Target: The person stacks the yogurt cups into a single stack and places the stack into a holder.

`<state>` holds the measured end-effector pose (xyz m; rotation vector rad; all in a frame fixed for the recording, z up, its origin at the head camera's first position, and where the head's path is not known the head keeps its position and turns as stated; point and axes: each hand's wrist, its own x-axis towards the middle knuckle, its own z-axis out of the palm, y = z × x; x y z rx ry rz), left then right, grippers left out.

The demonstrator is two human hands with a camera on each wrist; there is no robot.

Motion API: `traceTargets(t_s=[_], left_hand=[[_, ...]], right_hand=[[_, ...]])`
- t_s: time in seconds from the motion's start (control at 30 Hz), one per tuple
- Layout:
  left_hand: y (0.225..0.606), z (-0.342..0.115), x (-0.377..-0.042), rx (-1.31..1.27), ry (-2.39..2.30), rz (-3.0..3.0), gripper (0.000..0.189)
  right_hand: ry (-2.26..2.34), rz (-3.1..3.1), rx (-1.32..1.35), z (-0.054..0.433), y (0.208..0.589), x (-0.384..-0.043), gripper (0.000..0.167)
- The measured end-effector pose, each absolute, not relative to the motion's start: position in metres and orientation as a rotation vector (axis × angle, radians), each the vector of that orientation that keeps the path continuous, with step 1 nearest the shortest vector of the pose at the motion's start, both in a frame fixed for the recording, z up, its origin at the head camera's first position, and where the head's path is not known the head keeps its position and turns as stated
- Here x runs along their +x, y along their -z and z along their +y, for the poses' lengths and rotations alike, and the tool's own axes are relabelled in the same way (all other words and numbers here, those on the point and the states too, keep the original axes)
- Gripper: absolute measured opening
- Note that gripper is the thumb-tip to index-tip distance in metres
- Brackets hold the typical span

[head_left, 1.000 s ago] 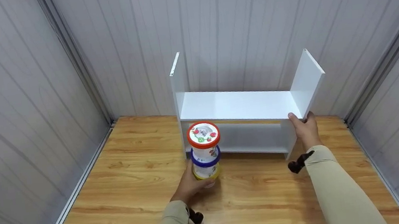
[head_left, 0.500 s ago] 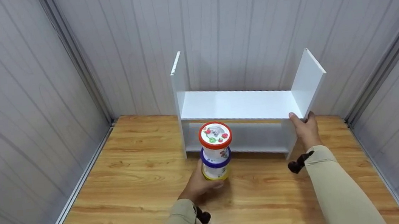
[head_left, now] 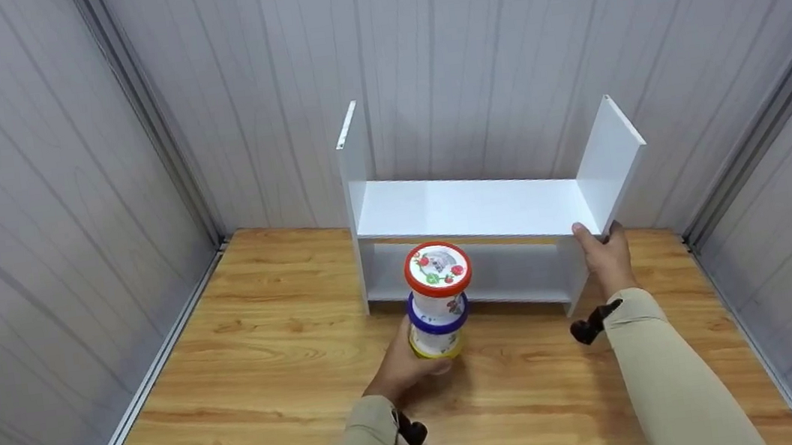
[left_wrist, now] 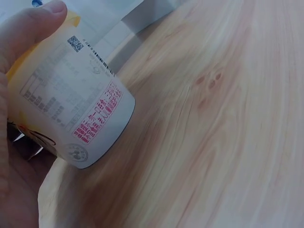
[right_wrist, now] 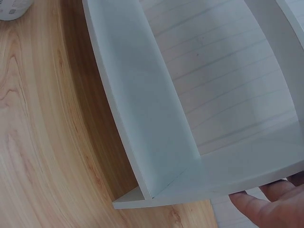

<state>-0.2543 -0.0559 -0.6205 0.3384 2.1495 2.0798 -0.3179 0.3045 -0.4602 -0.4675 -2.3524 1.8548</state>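
Note:
Three paper tubs are stacked in front of the white shelf (head_left: 473, 207): a red-lidded tub (head_left: 438, 270) with a fruit print on top, a blue-lidded tub (head_left: 440, 314) in the middle and a yellow-lidded tub (head_left: 435, 342) lowest. My left hand (head_left: 404, 365) grips the lowest one; the left wrist view shows my thumb at its yellow rim and printed text on the white tub wall (left_wrist: 80, 95). Whether its base touches the floor, I cannot tell. At the shelf's right end, my right hand (head_left: 608, 261) holds the side panel (head_left: 610, 166), thumb on the front and fingers around the outer side.
The shelf has two levels, with upright side panels rising above the upper board. Wood-patterned flooring (head_left: 250, 391) spreads around it. Pale panelled walls (head_left: 259, 95) enclose the left, back and right, with metal strips along their corners.
My left hand has carried the tub stack to the right along the shelf's front, slowing in the last half second. My right hand and the shelf have stayed in place.

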Motion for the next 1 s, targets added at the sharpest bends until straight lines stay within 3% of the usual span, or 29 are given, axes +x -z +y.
traceTargets(t_s=[1.0], left_hand=[[0.568, -0.047, -0.275, 0.495, -2.035, 2.225, 0.097]], right_hand=[[-1.862, -2.312, -0.479, 0.299, 0.460, -0.320, 0.092]])
